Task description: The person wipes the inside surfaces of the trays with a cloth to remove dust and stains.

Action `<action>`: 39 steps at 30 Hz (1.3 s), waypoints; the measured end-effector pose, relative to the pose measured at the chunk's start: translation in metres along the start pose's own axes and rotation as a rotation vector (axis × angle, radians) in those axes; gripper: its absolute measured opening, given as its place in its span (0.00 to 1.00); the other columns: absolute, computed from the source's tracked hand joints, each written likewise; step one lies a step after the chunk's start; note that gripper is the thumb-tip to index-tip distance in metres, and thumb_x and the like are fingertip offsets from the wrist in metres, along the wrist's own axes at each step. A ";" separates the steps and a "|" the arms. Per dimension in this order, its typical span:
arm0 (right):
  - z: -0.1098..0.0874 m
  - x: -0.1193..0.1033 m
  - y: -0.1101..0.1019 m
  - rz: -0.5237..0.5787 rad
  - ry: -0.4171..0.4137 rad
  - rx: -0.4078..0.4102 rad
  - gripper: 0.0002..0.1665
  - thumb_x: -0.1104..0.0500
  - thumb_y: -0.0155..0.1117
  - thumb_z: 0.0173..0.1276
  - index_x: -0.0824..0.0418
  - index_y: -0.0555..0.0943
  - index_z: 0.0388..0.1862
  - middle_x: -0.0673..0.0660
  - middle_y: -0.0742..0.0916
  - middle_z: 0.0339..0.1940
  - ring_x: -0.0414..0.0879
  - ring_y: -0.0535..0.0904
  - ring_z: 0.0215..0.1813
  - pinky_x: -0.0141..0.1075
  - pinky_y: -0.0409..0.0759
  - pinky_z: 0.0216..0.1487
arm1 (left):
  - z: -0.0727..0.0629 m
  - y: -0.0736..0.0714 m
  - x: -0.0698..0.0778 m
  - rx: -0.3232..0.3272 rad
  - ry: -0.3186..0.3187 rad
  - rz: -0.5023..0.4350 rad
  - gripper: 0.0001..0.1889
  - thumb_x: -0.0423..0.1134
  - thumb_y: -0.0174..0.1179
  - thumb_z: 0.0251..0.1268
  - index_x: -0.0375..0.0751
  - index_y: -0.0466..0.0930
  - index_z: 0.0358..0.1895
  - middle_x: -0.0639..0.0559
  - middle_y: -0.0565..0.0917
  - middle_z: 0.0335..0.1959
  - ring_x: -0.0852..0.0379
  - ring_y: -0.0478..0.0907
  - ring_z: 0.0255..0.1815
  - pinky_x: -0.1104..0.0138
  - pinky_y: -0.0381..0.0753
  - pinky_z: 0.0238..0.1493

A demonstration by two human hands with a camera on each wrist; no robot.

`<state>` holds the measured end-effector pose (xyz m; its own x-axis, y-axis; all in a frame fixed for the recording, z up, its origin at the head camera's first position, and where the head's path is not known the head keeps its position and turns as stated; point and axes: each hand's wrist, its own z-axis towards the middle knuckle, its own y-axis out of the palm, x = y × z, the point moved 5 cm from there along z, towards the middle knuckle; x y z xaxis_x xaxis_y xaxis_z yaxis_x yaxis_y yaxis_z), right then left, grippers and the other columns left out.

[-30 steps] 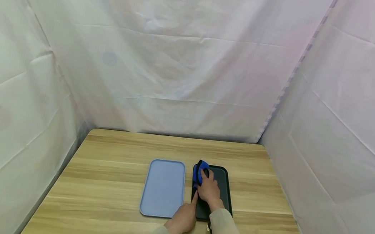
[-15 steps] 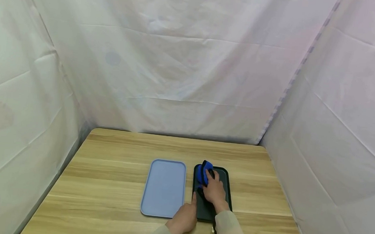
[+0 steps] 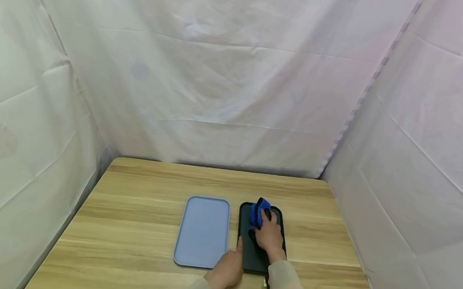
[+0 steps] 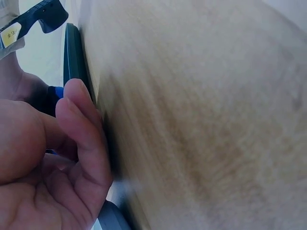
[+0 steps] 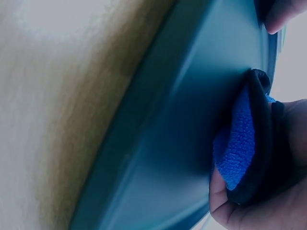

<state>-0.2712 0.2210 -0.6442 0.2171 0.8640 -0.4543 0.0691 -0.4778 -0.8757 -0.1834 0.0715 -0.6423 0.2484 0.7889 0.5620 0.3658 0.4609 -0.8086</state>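
Observation:
My right hand (image 3: 270, 236) grips a bunched blue cloth (image 3: 260, 212) with black edging on the dark green tray (image 3: 253, 258). Fluffy blue pile and the black border of the cloth (image 5: 240, 143) show close up in the right wrist view, against the tray's flat inside (image 5: 182, 96). At the tray's near left side is my left hand (image 3: 227, 270), one straight finger touching the rim. Seen from the left wrist, the other fingers of that hand (image 4: 62, 163) are bent, and the tray's edge (image 4: 74, 52) runs behind them.
A light blue tray (image 3: 203, 231) lies to the left of the dark one on the wood-grain table (image 3: 131, 226). White cloth walls (image 3: 227, 82) enclose the back and both sides. A black strap (image 3: 267, 283) hangs below the right sleeve.
The right hand has slid the blue cloth rightward from the dark tray's left edge towards its middle. The left hand stays nearly in place at the rim.

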 end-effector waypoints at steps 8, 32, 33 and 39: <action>0.000 0.006 -0.006 -0.002 0.002 0.010 0.44 0.52 0.66 0.74 0.50 0.60 0.85 0.68 0.60 0.83 0.78 0.70 0.68 0.69 0.77 0.55 | 0.000 0.002 -0.001 -0.011 -0.002 -0.027 0.45 0.26 0.63 0.63 0.26 0.50 0.81 0.54 0.70 0.10 0.60 0.65 0.09 0.68 0.65 0.13; -0.010 0.023 -0.021 -0.070 -0.083 -0.057 0.43 0.56 0.71 0.70 0.50 0.67 0.82 0.65 0.63 0.84 0.79 0.69 0.71 0.68 0.78 0.58 | -0.001 0.000 0.000 -0.003 -0.012 -0.093 0.44 0.25 0.62 0.63 0.26 0.49 0.81 0.55 0.71 0.10 0.60 0.66 0.10 0.68 0.66 0.13; -0.011 0.023 -0.022 -0.072 -0.088 -0.059 0.43 0.56 0.71 0.70 0.50 0.67 0.81 0.66 0.64 0.83 0.79 0.69 0.70 0.67 0.79 0.56 | 0.000 0.000 0.000 -0.003 -0.014 -0.098 0.44 0.25 0.61 0.63 0.26 0.49 0.81 0.55 0.71 0.10 0.60 0.66 0.10 0.67 0.66 0.13; -0.019 0.027 -0.023 -0.090 -0.104 -0.071 0.45 0.57 0.72 0.69 0.49 0.66 0.82 0.65 0.63 0.84 0.77 0.72 0.68 0.63 0.82 0.49 | 0.001 0.002 -0.002 -0.010 -0.031 -0.095 0.45 0.25 0.61 0.62 0.27 0.48 0.82 0.55 0.72 0.11 0.60 0.68 0.10 0.68 0.68 0.14</action>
<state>-0.2482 0.2517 -0.6333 0.1048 0.9137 -0.3925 0.1528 -0.4048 -0.9015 -0.1841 0.0716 -0.6450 0.1848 0.7540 0.6304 0.3951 0.5303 -0.7501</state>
